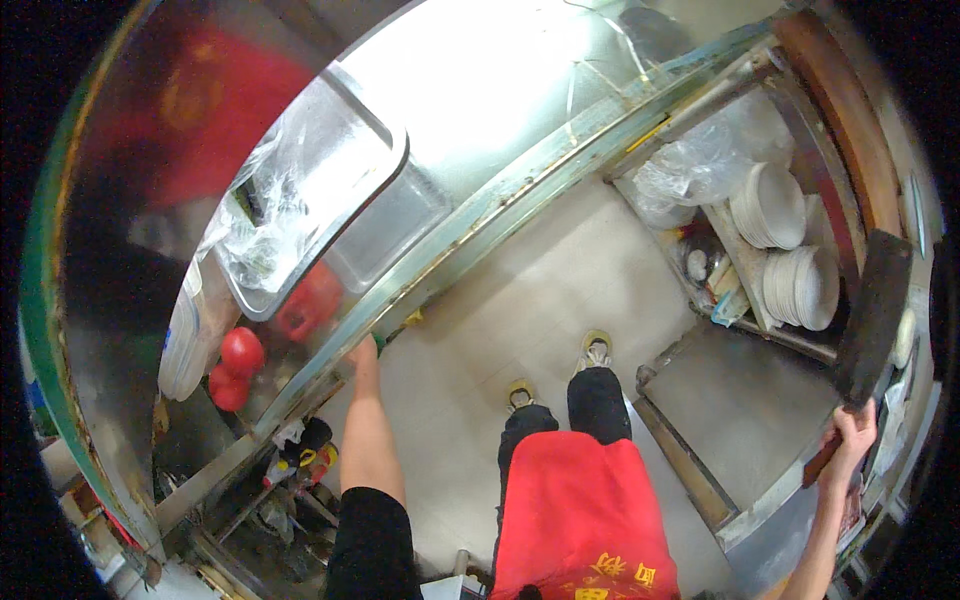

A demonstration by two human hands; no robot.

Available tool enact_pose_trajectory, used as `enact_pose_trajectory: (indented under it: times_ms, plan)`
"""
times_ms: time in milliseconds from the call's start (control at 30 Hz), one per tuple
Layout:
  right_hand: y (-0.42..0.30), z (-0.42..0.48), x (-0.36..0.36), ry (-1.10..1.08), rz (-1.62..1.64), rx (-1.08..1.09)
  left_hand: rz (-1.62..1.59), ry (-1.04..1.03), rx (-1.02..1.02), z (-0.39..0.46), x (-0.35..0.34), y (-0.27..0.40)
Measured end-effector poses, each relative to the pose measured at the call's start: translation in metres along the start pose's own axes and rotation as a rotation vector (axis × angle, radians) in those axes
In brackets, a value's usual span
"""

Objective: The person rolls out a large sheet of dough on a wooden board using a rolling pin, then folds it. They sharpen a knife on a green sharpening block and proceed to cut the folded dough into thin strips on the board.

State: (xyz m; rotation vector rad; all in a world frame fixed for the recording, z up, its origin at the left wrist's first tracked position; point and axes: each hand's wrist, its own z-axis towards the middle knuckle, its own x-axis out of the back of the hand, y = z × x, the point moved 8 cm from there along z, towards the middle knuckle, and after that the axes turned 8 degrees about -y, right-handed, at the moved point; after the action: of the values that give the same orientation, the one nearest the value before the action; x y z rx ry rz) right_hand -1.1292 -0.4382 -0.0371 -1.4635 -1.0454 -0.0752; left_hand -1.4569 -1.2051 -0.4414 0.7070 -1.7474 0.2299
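Note:
My right hand (855,429), at the right edge, is closed round the wooden handle of what looks like a cleaver (874,322) with a broad dark blade. My left hand (364,351) reaches to the metal-edged glass counter rim (480,225); its fingers are mostly hidden there, and a bit of something green shows beside it. Left of that hand, several tomatoes (242,352) lie behind the glass. Above them are a metal tray (397,150) holding plastic-wrapped food and a clear plastic container (390,225).
Stacked white bowls (769,206) and plastic bags (686,169) fill an open shelf at the right. Below it is a grey metal surface (742,397). Plastic lids (184,337) stand at the far left. Bottles and clutter (304,457) sit under the counter. Pale floor (465,360) lies around my shoes.

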Motion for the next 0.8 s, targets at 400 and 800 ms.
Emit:
enact_pose_trajectory:
  times_ms: [400,800]
  plan:
    - [0.016,-0.228,0.076,0.164,0.650,-0.489,-0.588,-0.957,-0.431,-0.391,0.019,0.193]
    - [0.130,-0.341,0.237,0.489,1.016,-0.526,-0.095,-1.095,-1.656,-0.845,0.103,0.370]
